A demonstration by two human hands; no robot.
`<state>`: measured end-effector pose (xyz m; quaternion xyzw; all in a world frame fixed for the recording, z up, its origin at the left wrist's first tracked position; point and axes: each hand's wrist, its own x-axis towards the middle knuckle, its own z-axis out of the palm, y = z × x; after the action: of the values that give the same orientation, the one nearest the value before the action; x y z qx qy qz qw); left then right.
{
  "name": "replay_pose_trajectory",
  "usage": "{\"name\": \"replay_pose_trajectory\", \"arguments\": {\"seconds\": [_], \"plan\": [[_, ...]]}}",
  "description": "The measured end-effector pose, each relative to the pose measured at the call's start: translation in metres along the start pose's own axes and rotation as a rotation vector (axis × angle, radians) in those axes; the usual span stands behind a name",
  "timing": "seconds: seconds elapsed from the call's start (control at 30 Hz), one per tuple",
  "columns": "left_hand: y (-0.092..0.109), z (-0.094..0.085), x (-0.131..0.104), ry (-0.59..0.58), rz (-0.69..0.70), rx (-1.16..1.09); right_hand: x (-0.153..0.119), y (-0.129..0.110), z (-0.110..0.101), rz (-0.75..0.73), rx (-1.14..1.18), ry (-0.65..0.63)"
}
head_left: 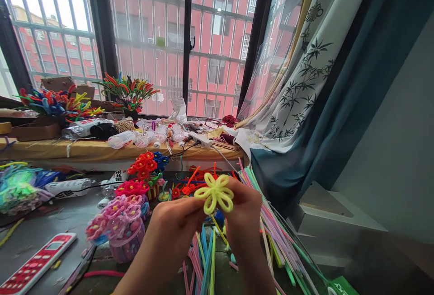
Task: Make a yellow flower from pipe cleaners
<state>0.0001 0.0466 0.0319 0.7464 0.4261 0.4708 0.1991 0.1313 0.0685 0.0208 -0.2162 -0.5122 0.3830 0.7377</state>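
A yellow pipe-cleaner flower (pixel 216 192) with several looped petals is held up in the middle of the view, its face toward me. My left hand (pixel 178 222) pinches it from the left, thumb and fingers at the lower left petal. From the right, my right hand (pixel 244 207) has its fingers closed behind the petals. A yellow stem (pixel 219 228) hangs down between both hands. Below them lie loose pink, blue and green pipe cleaners (pixel 205 259). Left of my wrists stands a pot of pink and purple pipe-cleaner flowers (pixel 124 222).
Red flowers (pixel 142 166) stand behind the pink pot. A long bundle of pastel pipe cleaners (pixel 276 236) lies at the right. A red and white remote (pixel 39 263) rests at the lower left. Plastic bottles (pixel 122 139) and a power strip (pixel 200 139) lie on the windowsill.
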Motion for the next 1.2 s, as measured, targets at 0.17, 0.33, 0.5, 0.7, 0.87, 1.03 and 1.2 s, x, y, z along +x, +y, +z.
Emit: {"name": "replay_pose_trajectory", "arguments": {"seconds": [0.17,0.33,0.5,0.7,0.87,1.03,1.2], "plan": [[-0.008,-0.017,0.0,0.233,0.345,0.252,-0.003,-0.005,-0.004,-0.346,-0.174,0.026],[-0.007,-0.017,-0.011,0.36,0.638,0.449,-0.002,-0.004,-0.003,-0.129,-0.088,-0.096],[-0.009,-0.019,-0.023,0.28,0.726,0.545,-0.001,-0.003,-0.003,0.072,-0.052,-0.179],[0.001,-0.016,-0.015,0.322,0.805,0.728,-0.001,-0.011,-0.006,0.118,-0.13,-0.267],[0.005,-0.013,-0.01,0.281,0.717,0.904,0.001,-0.019,-0.007,0.067,-0.391,-0.308],[0.002,-0.016,-0.008,0.211,0.732,0.905,0.004,-0.021,-0.013,0.146,-0.463,-0.391],[-0.003,-0.016,-0.003,0.191,0.729,0.895,0.006,-0.022,-0.017,0.148,-0.473,-0.417]]}}
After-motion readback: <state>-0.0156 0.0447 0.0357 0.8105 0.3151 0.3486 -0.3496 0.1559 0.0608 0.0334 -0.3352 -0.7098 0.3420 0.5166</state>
